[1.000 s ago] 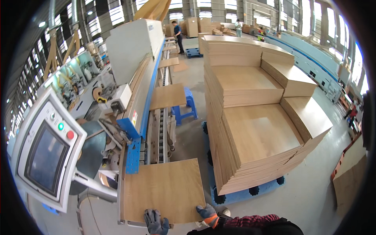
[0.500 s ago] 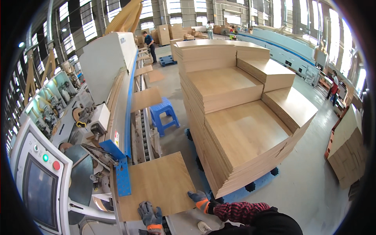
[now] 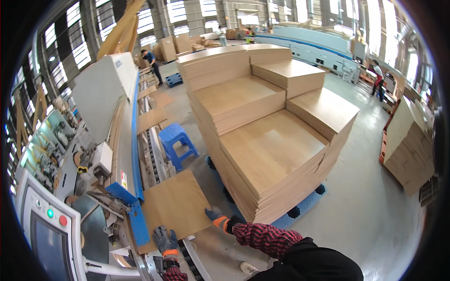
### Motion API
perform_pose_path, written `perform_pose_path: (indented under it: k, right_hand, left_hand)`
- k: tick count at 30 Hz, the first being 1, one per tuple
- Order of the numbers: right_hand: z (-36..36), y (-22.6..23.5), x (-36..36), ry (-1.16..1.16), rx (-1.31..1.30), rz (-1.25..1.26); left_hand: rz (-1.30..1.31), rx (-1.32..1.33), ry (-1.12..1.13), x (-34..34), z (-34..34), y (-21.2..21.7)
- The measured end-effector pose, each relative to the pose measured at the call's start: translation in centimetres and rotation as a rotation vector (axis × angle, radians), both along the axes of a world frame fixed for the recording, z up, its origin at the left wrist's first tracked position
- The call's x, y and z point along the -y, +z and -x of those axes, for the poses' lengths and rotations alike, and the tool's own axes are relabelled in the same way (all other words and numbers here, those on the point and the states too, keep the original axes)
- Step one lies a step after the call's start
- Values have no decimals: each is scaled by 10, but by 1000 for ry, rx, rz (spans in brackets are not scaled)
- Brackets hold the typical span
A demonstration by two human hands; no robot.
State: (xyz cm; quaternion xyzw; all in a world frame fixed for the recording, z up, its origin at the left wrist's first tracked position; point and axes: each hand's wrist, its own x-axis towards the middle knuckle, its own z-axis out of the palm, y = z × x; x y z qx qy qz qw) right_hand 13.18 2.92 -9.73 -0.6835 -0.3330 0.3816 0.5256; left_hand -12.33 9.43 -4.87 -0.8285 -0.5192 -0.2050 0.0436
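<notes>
Two hands: both gloved, both on one wooden panel (image 3: 173, 206) at about 6 o'clock in the head view.
Left hand (image 3: 164, 240): lies fingers spread and flat on the panel's near edge — pressing, not gripping.
Right hand (image 3: 214, 215): fingers laid against the panel's right corner; how far they curl under cannot be told.
Panel: rests flat on the machine's roller feed track (image 3: 154, 154), its left edge against the blue fence (image 3: 136, 206).
Machine: long grey edge-working line (image 3: 101, 96) running toward 11 o'clock, control screen with green and red buttons (image 3: 47, 229) at 8 o'clock.
Floor: pale concrete — a blue plastic stool (image 3: 177, 143) stands just beyond the panel.
Stack: stepped pile of like panels (image 3: 276, 140) on a blue pallet, at 1 o'clock, near the right hand.
Room: large windowed factory hall; another person (image 3: 151, 63) stands far off at 11 o'clock.
</notes>
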Motion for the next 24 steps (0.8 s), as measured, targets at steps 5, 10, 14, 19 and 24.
perform_pose_path:
  k: [5, 10, 14, 19, 24]
  right_hand:
    - [-4, 143, 123, 153, 346, -116]
    - [-253, 163, 244, -500, 62, -851]
    - [-443, 211, 286, -1024, -456, -422]
    - [-483, 218, 267, -884, -501, -309]
    - [-467, 204, 283, -713, -416, -434]
  left_hand:
    - [-24, -48, 119, -59, 21, -15]
    - [205, 81, 254, -70, -39, 30]
    - [126, 573, -3, -29, -127, 30]
    - [263, 749, -526, 94, -242, 135]
    - [853, 1131, -801, 168, -309, 151]
